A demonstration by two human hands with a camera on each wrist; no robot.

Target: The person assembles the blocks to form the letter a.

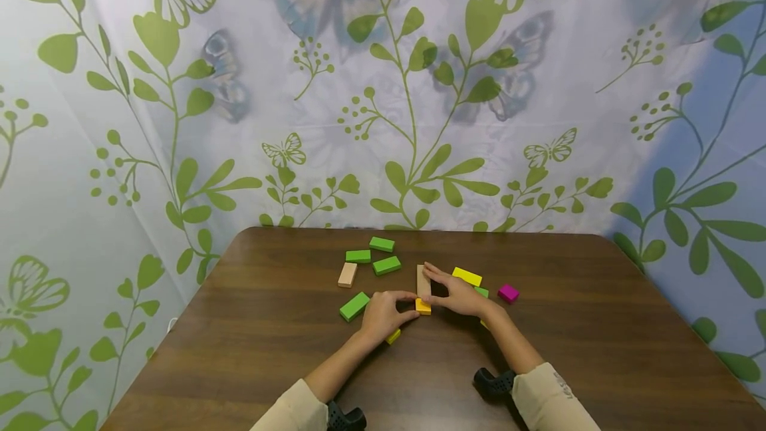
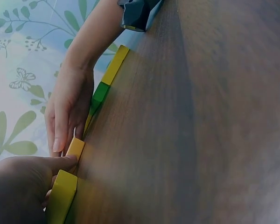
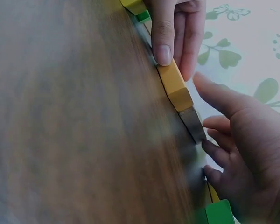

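Observation:
My left hand [image 1: 383,316] [image 2: 23,189] [image 3: 177,32] pinches an orange block [image 1: 423,308] [image 2: 75,147] [image 3: 174,84] between thumb and fingers, flat on the table. Directly beyond it, end to end, lies a long plain wooden block [image 1: 423,281] [image 3: 192,125]. My right hand [image 1: 459,294] [image 2: 74,100] [image 3: 259,149] is at the right of the wooden block, with one fingertip over its far end; its thumb is raised, clear of the orange block, and its fingers are loosely bent. Whether its other fingers touch the wood is hard to tell.
Several green blocks [image 1: 387,265] and a pale wooden block [image 1: 347,275] lie at the left on the brown table [image 1: 269,338]. A yellow block [image 1: 467,277] and a magenta block [image 1: 509,293] are at the right. Another yellow block [image 1: 393,336] [image 2: 62,198] is beside my left hand.

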